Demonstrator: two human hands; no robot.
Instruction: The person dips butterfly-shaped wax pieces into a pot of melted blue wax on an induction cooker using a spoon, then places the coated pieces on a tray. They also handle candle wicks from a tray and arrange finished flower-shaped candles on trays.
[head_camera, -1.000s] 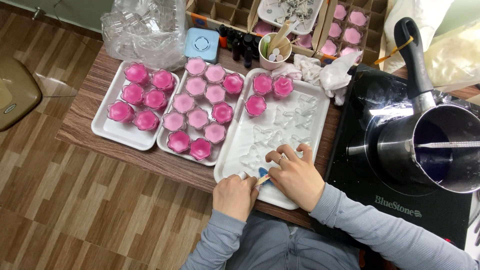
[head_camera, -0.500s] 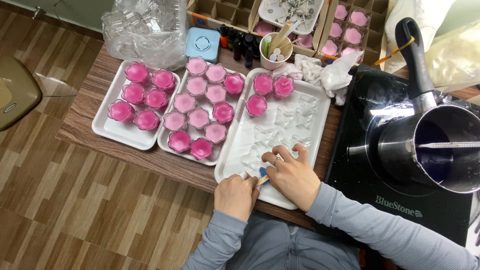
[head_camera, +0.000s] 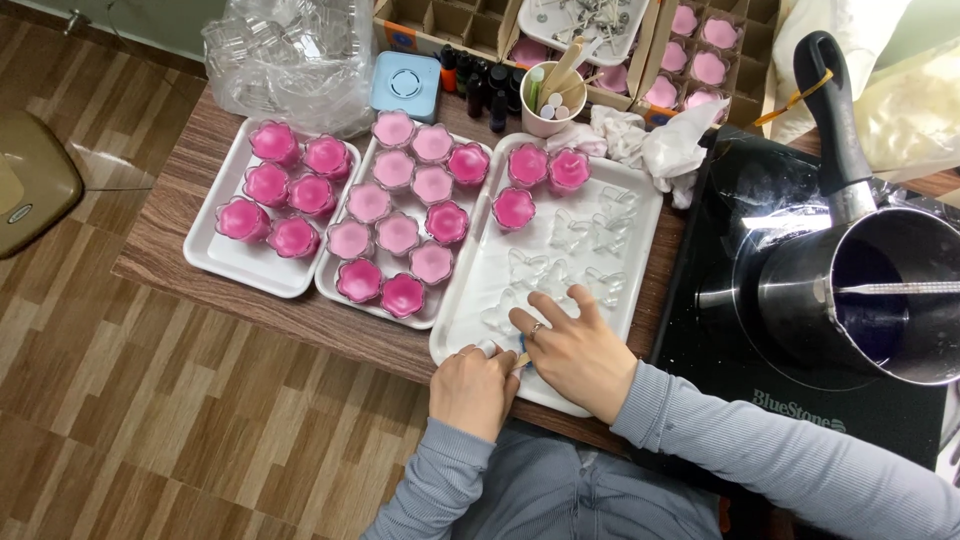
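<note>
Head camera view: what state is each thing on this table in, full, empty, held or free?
Pink flower-shaped candle cups: filled, on white trays.
Clear butterfly-shaped moulds: empty, on the right white plastic tray.
Blue butterfly-shaped piece: mostly hidden between both hands.
Left hand: closed beside it.
Right hand: fingers spread on the tray.
Steel pouring pot: dark liquid inside, on the black cooktop.

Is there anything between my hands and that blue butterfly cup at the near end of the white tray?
Nothing visible. The left hand and right hand already meet at the blue cup, which they mostly cover. The empty clear butterfly cups sit farther back on the tray.
</note>
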